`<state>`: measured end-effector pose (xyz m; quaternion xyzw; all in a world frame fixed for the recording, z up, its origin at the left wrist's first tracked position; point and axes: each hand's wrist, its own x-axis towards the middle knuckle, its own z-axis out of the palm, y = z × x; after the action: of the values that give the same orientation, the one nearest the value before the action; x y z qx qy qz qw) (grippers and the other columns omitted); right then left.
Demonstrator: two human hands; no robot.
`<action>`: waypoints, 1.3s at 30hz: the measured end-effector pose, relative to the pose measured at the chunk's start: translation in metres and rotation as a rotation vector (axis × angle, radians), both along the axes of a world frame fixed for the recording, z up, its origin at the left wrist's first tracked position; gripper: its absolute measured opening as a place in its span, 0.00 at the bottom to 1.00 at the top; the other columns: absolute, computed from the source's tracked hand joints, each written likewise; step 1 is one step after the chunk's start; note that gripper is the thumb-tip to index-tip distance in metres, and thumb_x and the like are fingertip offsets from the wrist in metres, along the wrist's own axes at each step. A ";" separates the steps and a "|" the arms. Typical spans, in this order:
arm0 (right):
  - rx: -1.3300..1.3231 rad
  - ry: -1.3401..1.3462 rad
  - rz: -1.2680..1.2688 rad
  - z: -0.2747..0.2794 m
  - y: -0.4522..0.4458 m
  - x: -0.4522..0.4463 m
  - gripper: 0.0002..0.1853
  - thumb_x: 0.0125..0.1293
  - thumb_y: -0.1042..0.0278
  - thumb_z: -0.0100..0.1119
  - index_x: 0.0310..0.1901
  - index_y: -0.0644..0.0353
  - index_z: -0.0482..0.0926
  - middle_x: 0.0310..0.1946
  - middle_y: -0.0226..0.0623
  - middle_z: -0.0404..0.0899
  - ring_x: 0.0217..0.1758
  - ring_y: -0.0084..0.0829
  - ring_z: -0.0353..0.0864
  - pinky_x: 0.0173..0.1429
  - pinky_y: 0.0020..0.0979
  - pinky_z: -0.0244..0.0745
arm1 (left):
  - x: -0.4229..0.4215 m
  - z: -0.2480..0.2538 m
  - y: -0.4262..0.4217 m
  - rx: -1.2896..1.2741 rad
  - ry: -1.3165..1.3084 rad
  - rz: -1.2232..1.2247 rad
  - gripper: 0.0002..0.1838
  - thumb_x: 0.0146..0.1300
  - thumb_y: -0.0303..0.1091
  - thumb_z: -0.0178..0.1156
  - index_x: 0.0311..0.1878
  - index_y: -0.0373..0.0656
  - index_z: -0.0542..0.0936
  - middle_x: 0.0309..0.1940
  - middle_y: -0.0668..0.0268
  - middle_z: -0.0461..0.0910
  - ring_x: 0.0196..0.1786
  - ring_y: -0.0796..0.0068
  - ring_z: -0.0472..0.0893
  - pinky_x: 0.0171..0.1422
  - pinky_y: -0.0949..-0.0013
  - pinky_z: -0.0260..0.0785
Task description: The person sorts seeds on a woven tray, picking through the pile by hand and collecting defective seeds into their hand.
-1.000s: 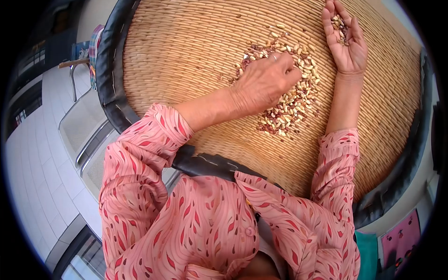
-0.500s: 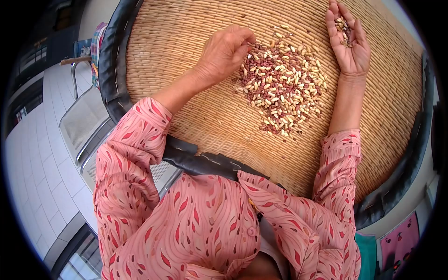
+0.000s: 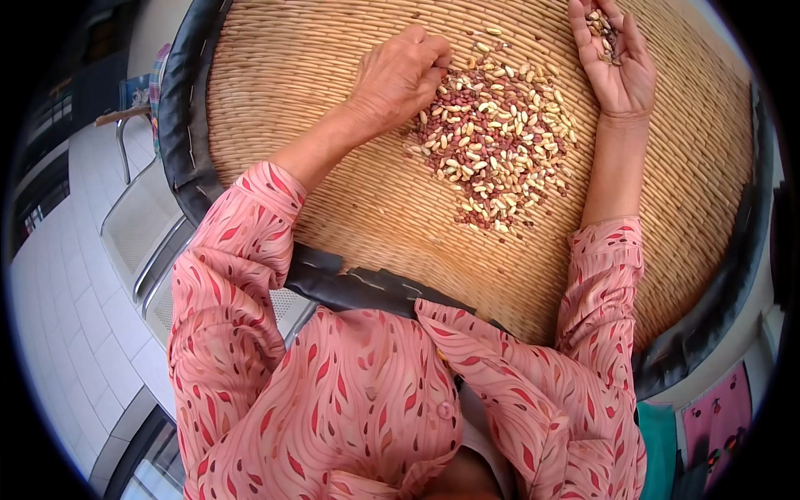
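Note:
My left hand (image 3: 402, 77) is at the upper left edge of a heap of mixed beans (image 3: 500, 137), back of the hand up, fingers bent and pressed together. What lies between its fingertips is hidden. The beans, cream and dark red, are spread over a woven round tray (image 3: 333, 208). To the right of them, my right hand (image 3: 621, 75) is turned palm up and cupped. Several small dark and pale beans or fragments (image 3: 602, 35) rest in it.
A black band (image 3: 358, 287) edges the tray, close to my patterned pink shirt (image 3: 367, 400). Perforated metal seats (image 3: 146, 221) stand at the left over pale floor tiles (image 3: 62, 308). Pink cloth (image 3: 717, 425) and green cloth (image 3: 657, 442) are at the lower right.
My left hand has moved from over the beans to their upper left edge, uncovering the heap. My right hand stays cupped around its small pieces at the right.

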<state>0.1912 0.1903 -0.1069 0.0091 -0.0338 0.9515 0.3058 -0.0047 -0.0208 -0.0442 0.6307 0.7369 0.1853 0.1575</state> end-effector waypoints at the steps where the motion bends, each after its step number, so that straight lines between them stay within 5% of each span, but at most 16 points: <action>1: 0.015 0.015 -0.002 0.002 -0.001 -0.001 0.22 0.77 0.66 0.45 0.62 0.78 0.68 0.62 0.59 0.72 0.67 0.47 0.73 0.74 0.44 0.68 | -0.001 0.000 -0.001 0.016 0.012 0.003 0.04 0.57 0.22 0.62 0.34 0.40 0.76 0.28 0.62 0.74 0.34 0.63 0.76 0.38 0.60 0.67; 11: -0.014 0.008 -0.021 0.001 0.001 -0.001 0.21 0.78 0.66 0.44 0.60 0.79 0.70 0.63 0.59 0.71 0.69 0.46 0.70 0.75 0.45 0.67 | 0.043 0.015 -0.010 0.067 -0.191 -0.284 0.08 0.57 0.27 0.67 0.39 0.42 0.80 0.30 0.65 0.76 0.35 0.64 0.79 0.37 0.64 0.70; 30: 0.020 0.003 -0.011 0.000 0.002 -0.003 0.20 0.77 0.66 0.45 0.58 0.79 0.71 0.60 0.58 0.74 0.67 0.46 0.72 0.74 0.45 0.69 | 0.062 0.008 -0.012 -0.020 -0.113 -0.288 0.05 0.58 0.29 0.65 0.36 0.43 0.79 0.27 0.65 0.73 0.33 0.62 0.78 0.34 0.61 0.69; 37: 0.008 0.004 -0.006 -0.003 0.001 -0.004 0.21 0.77 0.65 0.45 0.60 0.77 0.71 0.62 0.57 0.73 0.67 0.46 0.73 0.74 0.45 0.68 | 0.052 0.036 0.041 -0.072 -0.118 -0.148 0.08 0.59 0.29 0.66 0.41 0.42 0.80 0.37 0.67 0.81 0.38 0.77 0.81 0.37 0.70 0.73; 39: 0.062 -0.001 -0.008 -0.001 0.000 -0.006 0.20 0.78 0.65 0.44 0.59 0.76 0.72 0.60 0.55 0.75 0.66 0.45 0.74 0.73 0.44 0.68 | 0.057 0.048 0.081 0.123 -0.225 -0.126 0.05 0.60 0.27 0.59 0.39 0.38 0.77 0.32 0.54 0.79 0.35 0.57 0.80 0.38 0.57 0.72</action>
<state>0.1852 0.1904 -0.1077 0.0178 -0.0633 0.9487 0.3092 0.0526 0.0598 0.0043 0.6595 0.6607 0.2895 0.2115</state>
